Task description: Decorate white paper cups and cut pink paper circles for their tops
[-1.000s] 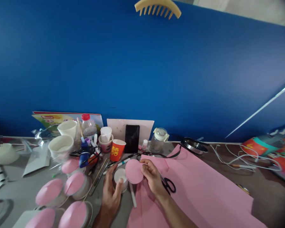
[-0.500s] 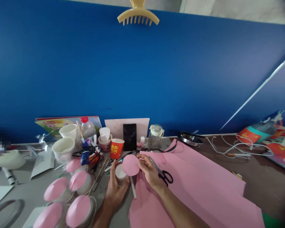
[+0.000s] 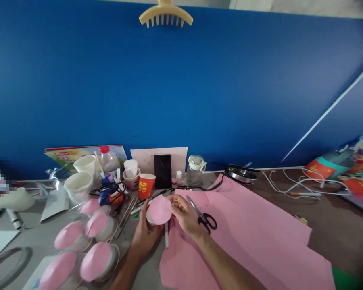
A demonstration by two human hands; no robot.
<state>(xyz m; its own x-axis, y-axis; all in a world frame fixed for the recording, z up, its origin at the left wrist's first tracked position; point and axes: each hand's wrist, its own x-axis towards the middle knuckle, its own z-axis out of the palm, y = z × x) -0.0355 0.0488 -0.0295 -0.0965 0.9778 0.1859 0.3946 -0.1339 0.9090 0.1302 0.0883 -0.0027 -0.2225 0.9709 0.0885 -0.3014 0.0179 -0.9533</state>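
My left hand (image 3: 145, 235) is wrapped round a white paper cup (image 3: 149, 219), whose end faces up toward me. My right hand (image 3: 183, 213) pinches the right edge of a pink paper circle (image 3: 159, 210). The circle lies over the cup's end and hides most of it; whether they touch all round I cannot tell. Below the circle lies a white stick-like piece (image 3: 166, 235). Black-handled scissors (image 3: 206, 219) rest on large pink paper (image 3: 245, 233) just right of my right hand.
Several cups topped with pink circles (image 3: 95, 262) stand at the left front. Behind are a red cup (image 3: 146, 186), a phone (image 3: 163, 171), a glass jar (image 3: 195, 171) and white cups (image 3: 78, 186). White cables (image 3: 293, 187) lie at the right, before a blue partition (image 3: 181, 88).
The pink circle has moved left from beside the cup to over its end, carried by my right hand. My left hand still holds the cup. The view has shifted slightly.
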